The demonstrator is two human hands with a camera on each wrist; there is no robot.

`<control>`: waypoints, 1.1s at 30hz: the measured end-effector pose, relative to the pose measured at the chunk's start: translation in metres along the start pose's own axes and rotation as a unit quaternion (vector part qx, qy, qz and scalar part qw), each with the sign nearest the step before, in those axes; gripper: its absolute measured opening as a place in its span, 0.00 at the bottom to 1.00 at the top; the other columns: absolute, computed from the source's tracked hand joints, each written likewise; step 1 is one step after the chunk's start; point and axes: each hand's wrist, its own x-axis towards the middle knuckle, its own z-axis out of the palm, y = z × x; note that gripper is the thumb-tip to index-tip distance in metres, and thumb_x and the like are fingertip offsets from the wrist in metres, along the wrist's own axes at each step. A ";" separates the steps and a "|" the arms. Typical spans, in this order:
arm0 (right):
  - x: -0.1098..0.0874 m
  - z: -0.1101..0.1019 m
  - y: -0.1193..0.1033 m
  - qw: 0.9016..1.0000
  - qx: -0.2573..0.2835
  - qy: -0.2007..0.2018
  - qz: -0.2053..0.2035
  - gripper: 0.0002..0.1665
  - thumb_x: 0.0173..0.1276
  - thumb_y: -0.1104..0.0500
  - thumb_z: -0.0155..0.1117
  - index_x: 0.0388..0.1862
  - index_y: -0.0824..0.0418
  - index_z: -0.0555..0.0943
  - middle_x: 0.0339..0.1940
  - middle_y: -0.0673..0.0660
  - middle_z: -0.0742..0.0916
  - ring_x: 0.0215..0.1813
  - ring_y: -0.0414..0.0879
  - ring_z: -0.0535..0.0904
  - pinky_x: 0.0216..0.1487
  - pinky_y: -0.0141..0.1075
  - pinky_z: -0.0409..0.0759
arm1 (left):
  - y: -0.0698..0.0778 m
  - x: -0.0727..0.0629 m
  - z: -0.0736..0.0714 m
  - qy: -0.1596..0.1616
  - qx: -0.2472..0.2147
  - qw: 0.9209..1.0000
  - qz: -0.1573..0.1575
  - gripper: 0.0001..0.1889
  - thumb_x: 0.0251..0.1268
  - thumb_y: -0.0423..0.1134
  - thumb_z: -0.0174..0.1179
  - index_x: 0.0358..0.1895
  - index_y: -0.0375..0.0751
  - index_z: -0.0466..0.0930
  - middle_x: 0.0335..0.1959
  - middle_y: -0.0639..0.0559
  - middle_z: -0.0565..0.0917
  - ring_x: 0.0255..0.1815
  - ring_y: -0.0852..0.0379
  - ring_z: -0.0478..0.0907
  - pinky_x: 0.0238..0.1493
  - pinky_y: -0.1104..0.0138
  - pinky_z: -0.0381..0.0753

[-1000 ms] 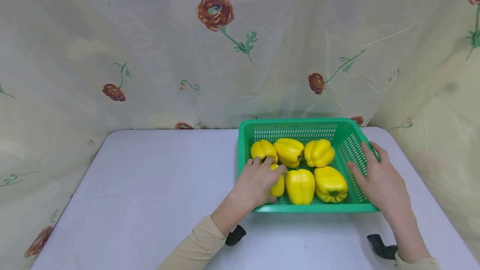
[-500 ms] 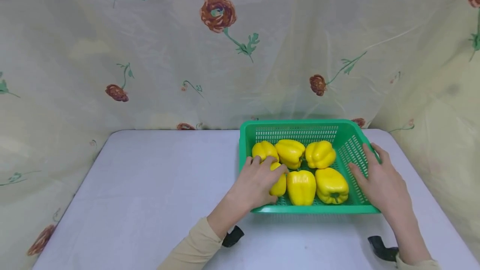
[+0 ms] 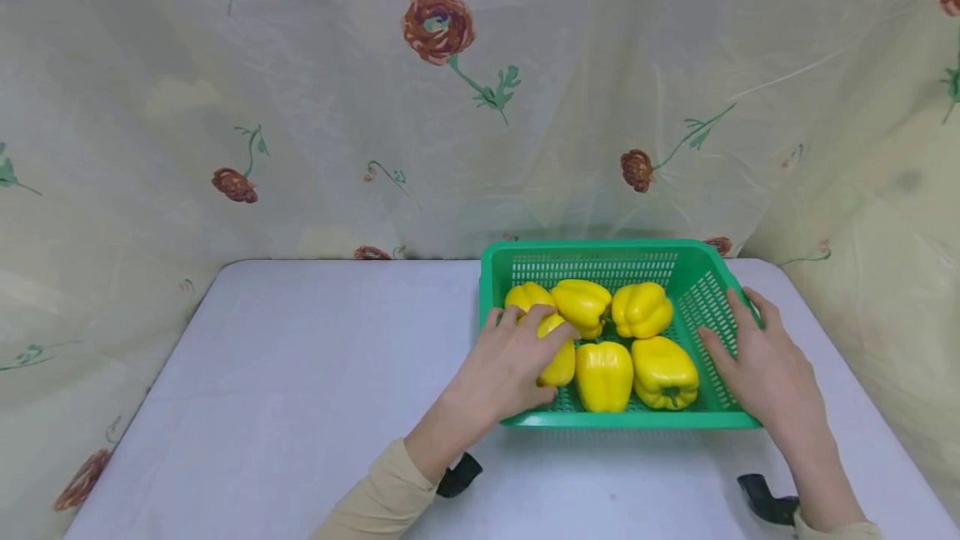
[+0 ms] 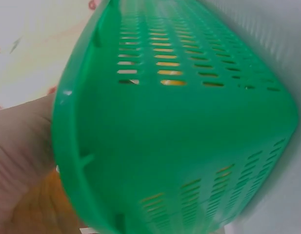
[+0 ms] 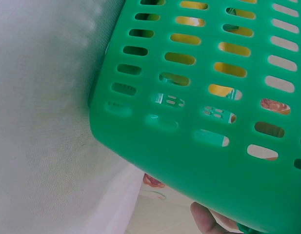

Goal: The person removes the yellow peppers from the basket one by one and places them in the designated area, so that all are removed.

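Note:
A green plastic basket (image 3: 600,419) with slotted walls stands on the table and holds several yellow bell peppers. My left hand (image 3: 510,361) reaches over its front-left corner and grips a yellow bell pepper (image 3: 558,361), partly hidden behind the fingers. Close by are a yellow bell pepper (image 3: 529,296) behind that hand and another yellow bell pepper (image 3: 604,377) to its right. On the right rim lies my right hand (image 3: 772,373), holding the basket with the thumb inside the wall. The left wrist view shows mostly the basket's outer wall (image 4: 155,117); fingertips (image 5: 204,217) show past the rim in the right wrist view.
A white cloth covers the table (image 3: 322,373), which extends left of the basket. Behind it hangs a flower-patterned curtain (image 3: 315,90). Black curved pieces (image 3: 459,475) sit by both wrists.
The left hand and its pepper have risen slightly within the basket. The right hand keeps its place on the rim, and the other peppers stay put.

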 end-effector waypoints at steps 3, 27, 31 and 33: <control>0.000 0.000 0.000 1.000 -0.001 0.000 0.000 0.46 0.84 0.45 0.58 0.85 0.74 0.57 0.80 0.84 0.62 0.54 0.84 0.79 0.41 0.72 0.85 | -0.002 -0.001 -0.005 0.000 -0.009 1.000 -0.006 0.35 0.61 0.55 0.79 0.71 0.63 0.76 0.76 0.49 0.78 0.68 0.39 0.80 0.68 0.50 0.80; 0.000 0.000 0.000 1.000 -0.001 -0.001 0.004 0.46 0.84 0.44 0.57 0.85 0.73 0.56 0.81 0.84 0.62 0.55 0.84 0.78 0.43 0.73 0.85 | -0.027 -0.014 -0.034 0.080 -0.002 0.996 -0.030 0.36 0.58 0.54 0.81 0.70 0.61 0.77 0.76 0.47 0.76 0.67 0.38 0.80 0.70 0.46 0.80; 0.000 0.000 0.000 1.000 -0.001 -0.004 0.006 0.47 0.84 0.44 0.57 0.86 0.72 0.56 0.81 0.83 0.62 0.56 0.84 0.78 0.44 0.74 0.84 | -0.035 -0.018 -0.038 0.089 -0.007 0.995 -0.041 0.35 0.59 0.52 0.81 0.70 0.60 0.77 0.77 0.45 0.76 0.68 0.37 0.79 0.69 0.45 0.80; 0.000 0.000 0.000 1.000 -0.002 -0.006 0.008 0.47 0.84 0.43 0.56 0.86 0.72 0.56 0.81 0.84 0.62 0.57 0.85 0.77 0.46 0.75 0.84 | -0.040 -0.020 -0.040 0.091 -0.012 0.995 -0.049 0.35 0.59 0.51 0.81 0.70 0.60 0.78 0.77 0.44 0.75 0.68 0.37 0.79 0.68 0.45 0.80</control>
